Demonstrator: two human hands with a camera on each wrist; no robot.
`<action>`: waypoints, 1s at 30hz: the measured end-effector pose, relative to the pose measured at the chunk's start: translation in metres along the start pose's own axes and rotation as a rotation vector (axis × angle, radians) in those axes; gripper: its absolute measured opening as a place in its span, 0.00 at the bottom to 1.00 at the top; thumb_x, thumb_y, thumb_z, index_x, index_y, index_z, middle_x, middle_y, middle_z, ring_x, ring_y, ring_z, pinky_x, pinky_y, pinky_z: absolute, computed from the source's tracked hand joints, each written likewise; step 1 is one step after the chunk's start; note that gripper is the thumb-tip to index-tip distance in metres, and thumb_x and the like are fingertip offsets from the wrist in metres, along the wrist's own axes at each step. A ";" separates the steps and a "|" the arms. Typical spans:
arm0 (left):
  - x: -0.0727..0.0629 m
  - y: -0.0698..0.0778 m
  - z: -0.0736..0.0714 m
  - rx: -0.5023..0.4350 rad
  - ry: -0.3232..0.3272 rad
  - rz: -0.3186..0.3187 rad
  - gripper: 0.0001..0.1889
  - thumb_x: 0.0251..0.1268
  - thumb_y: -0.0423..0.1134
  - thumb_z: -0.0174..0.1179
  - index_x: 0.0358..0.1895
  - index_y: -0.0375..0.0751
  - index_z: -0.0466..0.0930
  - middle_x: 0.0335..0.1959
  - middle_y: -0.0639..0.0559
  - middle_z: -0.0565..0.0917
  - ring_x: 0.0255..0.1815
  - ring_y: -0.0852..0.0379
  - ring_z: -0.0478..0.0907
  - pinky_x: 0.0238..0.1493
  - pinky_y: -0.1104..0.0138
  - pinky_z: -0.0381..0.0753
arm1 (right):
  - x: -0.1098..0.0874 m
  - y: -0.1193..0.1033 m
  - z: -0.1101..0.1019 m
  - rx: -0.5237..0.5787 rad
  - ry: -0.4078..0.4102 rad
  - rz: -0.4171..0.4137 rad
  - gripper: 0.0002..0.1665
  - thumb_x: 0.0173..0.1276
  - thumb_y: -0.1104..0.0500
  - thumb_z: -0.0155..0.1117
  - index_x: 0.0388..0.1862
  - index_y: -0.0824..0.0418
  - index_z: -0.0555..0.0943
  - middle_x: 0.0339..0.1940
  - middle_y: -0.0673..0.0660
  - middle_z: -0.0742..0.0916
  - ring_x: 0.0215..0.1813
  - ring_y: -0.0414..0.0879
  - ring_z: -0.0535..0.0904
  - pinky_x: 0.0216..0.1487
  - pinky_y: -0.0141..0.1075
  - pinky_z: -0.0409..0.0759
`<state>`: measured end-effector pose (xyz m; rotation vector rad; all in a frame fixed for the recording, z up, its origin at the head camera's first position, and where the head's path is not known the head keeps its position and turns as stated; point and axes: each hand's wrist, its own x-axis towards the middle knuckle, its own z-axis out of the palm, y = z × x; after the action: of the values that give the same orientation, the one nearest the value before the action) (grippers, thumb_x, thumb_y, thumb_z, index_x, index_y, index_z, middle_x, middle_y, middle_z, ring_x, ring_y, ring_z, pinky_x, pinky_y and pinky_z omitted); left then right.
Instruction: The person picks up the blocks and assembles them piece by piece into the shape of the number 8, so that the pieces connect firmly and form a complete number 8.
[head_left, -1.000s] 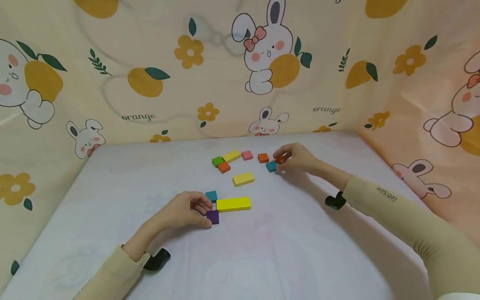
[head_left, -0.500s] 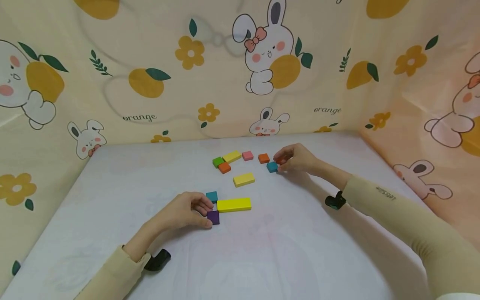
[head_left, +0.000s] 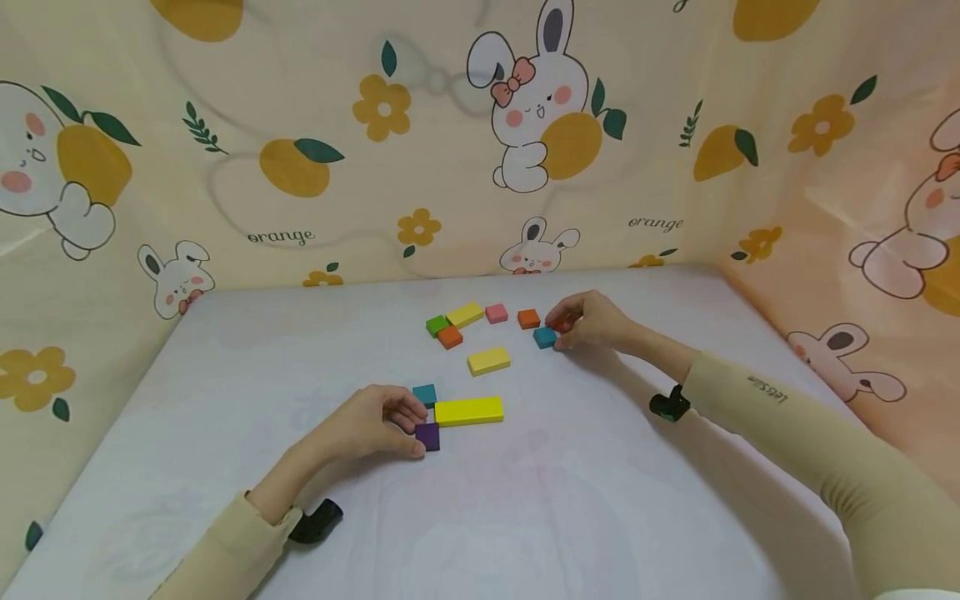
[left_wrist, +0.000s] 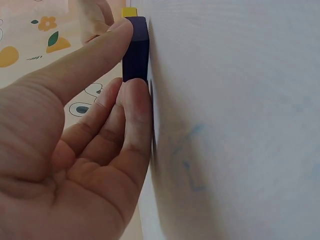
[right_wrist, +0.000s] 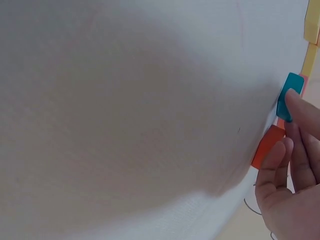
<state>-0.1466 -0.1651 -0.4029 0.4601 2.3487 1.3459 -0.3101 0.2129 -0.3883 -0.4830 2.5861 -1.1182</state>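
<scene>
My left hand pinches a small purple block on the white table, thumb on one side and a fingertip on the opposite side. Touching or close to it are a long yellow block and a small blue block. Farther off, my right hand has its thumb against another small blue block, with fingertips at that block's lower end in the right wrist view. Other fingers of this hand touch an orange block, which they mostly cover in the head view.
Left of my right hand lie an orange block and a pink block. A yellow, a green and an orange block form a cluster. One yellow block lies between the hands. A patterned cloth rises behind.
</scene>
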 end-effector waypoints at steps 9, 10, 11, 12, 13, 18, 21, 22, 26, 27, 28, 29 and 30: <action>-0.001 -0.004 0.003 -0.008 0.004 -0.028 0.23 0.47 0.42 0.79 0.46 0.40 0.81 0.40 0.51 0.82 0.42 0.53 0.79 0.48 0.63 0.79 | 0.000 0.004 0.005 0.012 -0.054 -0.030 0.22 0.50 0.65 0.81 0.46 0.58 0.86 0.43 0.55 0.85 0.45 0.54 0.73 0.45 0.41 0.74; -0.001 -0.005 0.004 -0.010 0.004 -0.029 0.23 0.47 0.42 0.79 0.46 0.40 0.81 0.40 0.51 0.82 0.42 0.53 0.79 0.48 0.63 0.79 | 0.000 0.005 0.005 0.012 -0.056 -0.030 0.21 0.50 0.65 0.81 0.45 0.58 0.86 0.43 0.55 0.85 0.45 0.54 0.73 0.45 0.41 0.74; -0.001 -0.005 0.004 -0.010 0.004 -0.028 0.23 0.48 0.42 0.79 0.46 0.40 0.81 0.40 0.51 0.82 0.43 0.53 0.79 0.48 0.63 0.79 | 0.000 0.005 0.005 0.009 -0.057 -0.031 0.21 0.50 0.64 0.81 0.45 0.58 0.87 0.42 0.55 0.85 0.45 0.54 0.74 0.44 0.41 0.74; -0.001 -0.006 0.004 -0.009 0.005 -0.025 0.23 0.48 0.42 0.79 0.46 0.40 0.81 0.40 0.51 0.82 0.43 0.53 0.79 0.48 0.63 0.79 | 0.000 0.005 0.005 0.007 -0.056 -0.032 0.21 0.50 0.64 0.81 0.45 0.58 0.87 0.42 0.55 0.85 0.44 0.54 0.74 0.44 0.41 0.74; -0.001 -0.006 0.004 -0.009 0.005 -0.022 0.23 0.48 0.42 0.79 0.46 0.40 0.81 0.41 0.51 0.82 0.43 0.53 0.79 0.48 0.63 0.79 | 0.000 0.004 0.005 0.006 -0.054 -0.033 0.21 0.50 0.64 0.81 0.45 0.58 0.87 0.42 0.55 0.85 0.44 0.54 0.74 0.45 0.41 0.74; -0.001 -0.006 0.002 -0.003 0.006 -0.007 0.23 0.48 0.42 0.79 0.46 0.40 0.81 0.41 0.51 0.82 0.43 0.52 0.79 0.49 0.63 0.79 | -0.001 0.001 0.003 0.019 -0.051 -0.020 0.22 0.49 0.63 0.82 0.45 0.59 0.86 0.42 0.55 0.85 0.44 0.54 0.74 0.45 0.41 0.74; -0.001 -0.005 0.001 0.000 0.006 -0.004 0.23 0.48 0.42 0.79 0.46 0.40 0.81 0.41 0.51 0.82 0.43 0.53 0.79 0.49 0.63 0.79 | -0.002 -0.003 0.002 0.033 -0.049 -0.009 0.24 0.49 0.63 0.82 0.46 0.60 0.85 0.42 0.56 0.85 0.45 0.54 0.74 0.46 0.41 0.74; 0.000 -0.005 0.001 -0.001 0.007 -0.004 0.23 0.48 0.42 0.79 0.46 0.40 0.81 0.41 0.51 0.82 0.43 0.53 0.79 0.49 0.63 0.79 | -0.003 -0.004 0.001 0.038 -0.047 -0.008 0.24 0.49 0.63 0.82 0.47 0.60 0.85 0.42 0.57 0.85 0.45 0.54 0.74 0.46 0.41 0.74; 0.001 -0.005 0.000 -0.004 0.007 -0.003 0.23 0.48 0.42 0.79 0.46 0.40 0.81 0.41 0.51 0.82 0.43 0.53 0.79 0.49 0.63 0.79 | -0.009 -0.011 0.000 0.058 -0.020 -0.009 0.25 0.49 0.63 0.81 0.48 0.62 0.84 0.41 0.58 0.85 0.45 0.53 0.77 0.47 0.40 0.76; 0.001 -0.005 0.000 -0.002 0.006 -0.002 0.23 0.48 0.42 0.79 0.46 0.40 0.81 0.41 0.52 0.82 0.43 0.53 0.79 0.49 0.63 0.79 | -0.011 -0.012 0.001 0.065 -0.013 -0.009 0.25 0.50 0.63 0.81 0.48 0.62 0.84 0.41 0.58 0.85 0.45 0.53 0.77 0.47 0.39 0.77; 0.002 -0.004 0.000 0.002 0.005 -0.001 0.23 0.48 0.42 0.79 0.46 0.41 0.81 0.41 0.52 0.82 0.43 0.53 0.79 0.49 0.63 0.79 | -0.013 -0.013 0.002 0.072 -0.008 -0.009 0.25 0.50 0.63 0.81 0.48 0.62 0.84 0.41 0.58 0.86 0.45 0.53 0.78 0.47 0.38 0.77; 0.002 -0.004 0.000 0.004 0.004 -0.001 0.23 0.48 0.42 0.79 0.46 0.41 0.81 0.41 0.52 0.82 0.43 0.53 0.79 0.49 0.63 0.79 | -0.015 -0.015 0.004 0.079 -0.004 -0.009 0.25 0.50 0.64 0.81 0.48 0.63 0.84 0.42 0.58 0.86 0.44 0.52 0.78 0.47 0.38 0.78; 0.002 -0.004 0.000 0.008 0.004 0.000 0.23 0.48 0.42 0.79 0.46 0.41 0.81 0.41 0.52 0.82 0.43 0.53 0.79 0.49 0.63 0.79 | -0.017 -0.017 0.006 0.085 -0.001 -0.012 0.25 0.50 0.64 0.81 0.48 0.63 0.84 0.42 0.57 0.86 0.44 0.52 0.79 0.47 0.37 0.78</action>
<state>-0.1487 -0.1662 -0.4069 0.4600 2.3578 1.3385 -0.2896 0.2054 -0.3777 -0.4805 2.5253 -1.2262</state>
